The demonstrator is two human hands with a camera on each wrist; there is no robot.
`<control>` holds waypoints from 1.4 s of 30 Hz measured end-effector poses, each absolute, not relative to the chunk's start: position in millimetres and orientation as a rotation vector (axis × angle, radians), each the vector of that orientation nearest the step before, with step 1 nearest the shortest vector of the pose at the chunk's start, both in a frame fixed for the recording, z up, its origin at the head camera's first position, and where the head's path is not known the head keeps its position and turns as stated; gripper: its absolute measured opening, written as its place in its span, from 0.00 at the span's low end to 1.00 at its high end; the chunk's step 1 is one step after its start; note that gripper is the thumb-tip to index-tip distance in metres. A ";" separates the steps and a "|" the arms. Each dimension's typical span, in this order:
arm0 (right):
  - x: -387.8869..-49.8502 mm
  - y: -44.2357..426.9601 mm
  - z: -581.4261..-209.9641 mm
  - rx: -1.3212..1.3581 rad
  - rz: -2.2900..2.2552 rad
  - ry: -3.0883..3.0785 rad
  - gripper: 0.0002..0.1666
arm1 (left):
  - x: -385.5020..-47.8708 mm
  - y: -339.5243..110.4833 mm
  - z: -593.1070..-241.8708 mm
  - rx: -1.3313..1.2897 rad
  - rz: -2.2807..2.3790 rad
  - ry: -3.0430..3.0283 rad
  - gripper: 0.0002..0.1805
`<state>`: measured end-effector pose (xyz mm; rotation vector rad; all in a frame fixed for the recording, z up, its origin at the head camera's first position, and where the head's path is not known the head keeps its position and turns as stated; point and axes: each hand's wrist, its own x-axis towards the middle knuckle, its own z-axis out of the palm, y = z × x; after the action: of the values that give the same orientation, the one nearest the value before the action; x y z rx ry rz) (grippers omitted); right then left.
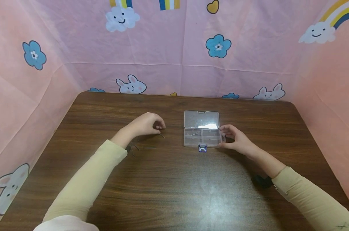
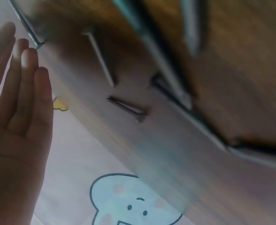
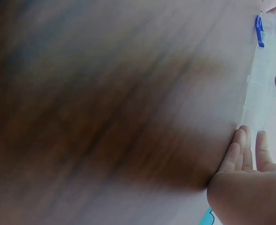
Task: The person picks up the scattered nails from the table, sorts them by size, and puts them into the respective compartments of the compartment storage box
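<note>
A clear divided box (image 1: 191, 141) stands with its lid raised and a nail (image 1: 194, 134) in its back left compartment. My right hand (image 1: 237, 140) grips the box's right end, thumb at the front corner and fingers at the back; the right wrist view shows the fingers against the box (image 3: 259, 89). Over the table, my left hand (image 1: 146, 124) has its thumb and fingers apart. Just beyond the fingertips is a nail (image 1: 162, 135), seen in the left wrist view as a nail (image 2: 24, 22) beside the left hand (image 2: 20, 126); contact is unclear.
Several nails lie left of the box, including one horizontal nail (image 1: 149, 148) and others near my left wrist. A blue latch (image 1: 202, 148) sticks out from the box's front. The brown table (image 1: 162, 186) is bordered by a patterned pink cloth (image 1: 162, 77).
</note>
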<state>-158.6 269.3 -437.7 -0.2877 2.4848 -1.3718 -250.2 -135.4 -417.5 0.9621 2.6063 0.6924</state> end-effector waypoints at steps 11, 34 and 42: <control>-159.2 269.4 -438.8 -0.301 -1.364 2.505 0.36 | -248.3 -138.5 -422.5 0.975 0.699 2.607 0.10; -159.1 269.6 -437.7 -0.302 -1.348 2.509 0.36 | -249.9 -133.9 -423.1 0.990 0.627 2.612 0.08; -158.8 269.1 -437.3 -0.300 -1.335 2.519 0.36 | -248.6 -125.6 -418.8 1.019 0.621 2.617 0.11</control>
<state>-158.8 269.1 -437.3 -0.3003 2.5189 -1.3348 -248.6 -125.6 -418.8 1.0193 2.6169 0.6214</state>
